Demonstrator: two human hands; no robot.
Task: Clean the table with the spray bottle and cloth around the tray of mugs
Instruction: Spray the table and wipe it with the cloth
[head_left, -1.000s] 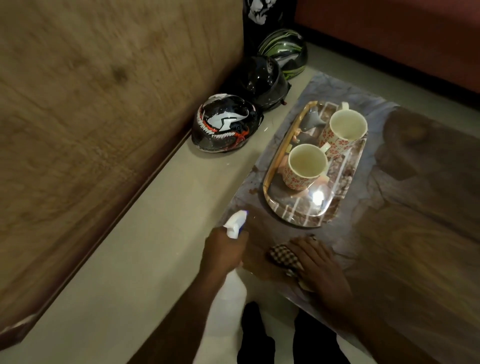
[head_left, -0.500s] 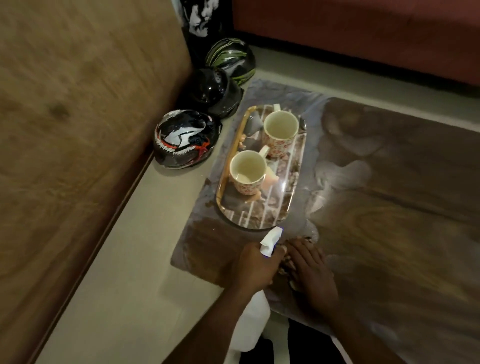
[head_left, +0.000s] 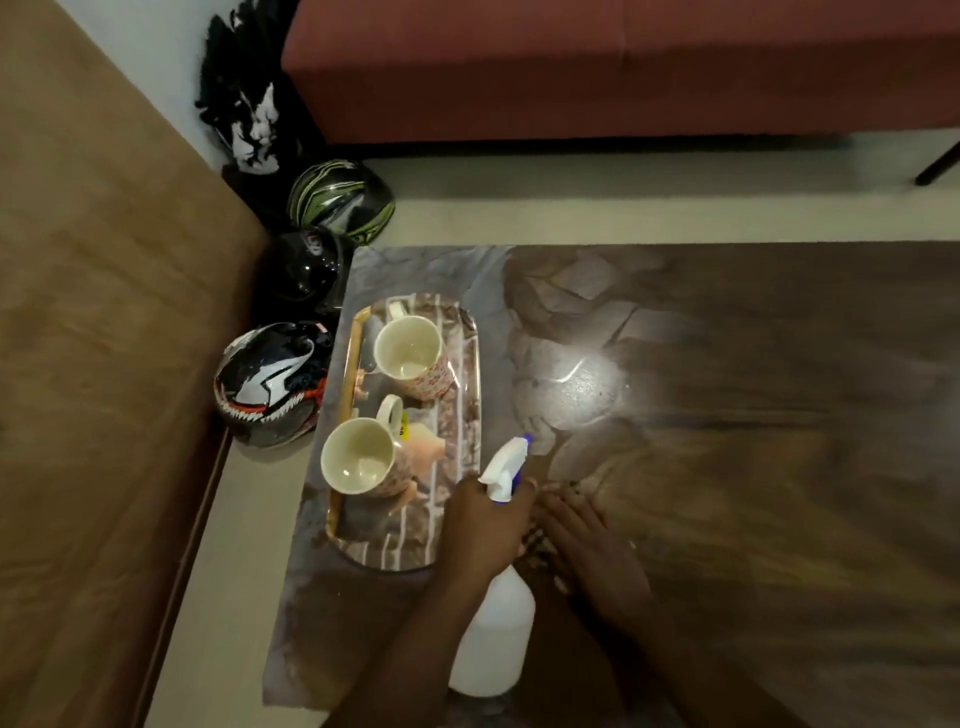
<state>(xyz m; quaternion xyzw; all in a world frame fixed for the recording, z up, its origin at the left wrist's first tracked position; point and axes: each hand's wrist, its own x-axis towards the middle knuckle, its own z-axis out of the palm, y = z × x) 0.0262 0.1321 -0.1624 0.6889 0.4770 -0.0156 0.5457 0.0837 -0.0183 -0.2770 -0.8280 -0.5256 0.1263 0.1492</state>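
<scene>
Dim indoor light falls on a dark, glossy tabletop (head_left: 727, 364) patterned like stone and wood grain, seen from above by the person working at it. On its left end sits an oval tray (head_left: 457, 519) holding two cream mugs, the nearer mug (head_left: 358, 457) and the farther mug (head_left: 410, 353), both upright and apparently empty. The left hand (head_left: 483, 525) grips the neck of a white spray bottle (head_left: 496, 634), fingers curled around it just below the trigger, with the nozzle aimed forward over the bare surface just right of the tray. The right hand (head_left: 587, 545) lies just beside it, fingers spread and pressing down on a checked cloth (head_left: 535, 540), which is mostly hidden beneath the palm and touches the tabletop. A bright patch of reflected light shows ahead of the nozzle; whether that area is wet cannot be told. On the pale floor (head_left: 571, 208) left of the tabletop rest three motorcycle helmets (head_left: 270, 384), and a reddish sofa (head_left: 623, 67) runs along the far side. The step in hand looks like spraying the stretch beside the tray before wiping it. The next move likely calls for squeezing the trigger while keeping the spray off the mugs, then sliding the cloth through the dampened area along the tray's edge without nudging it.
</scene>
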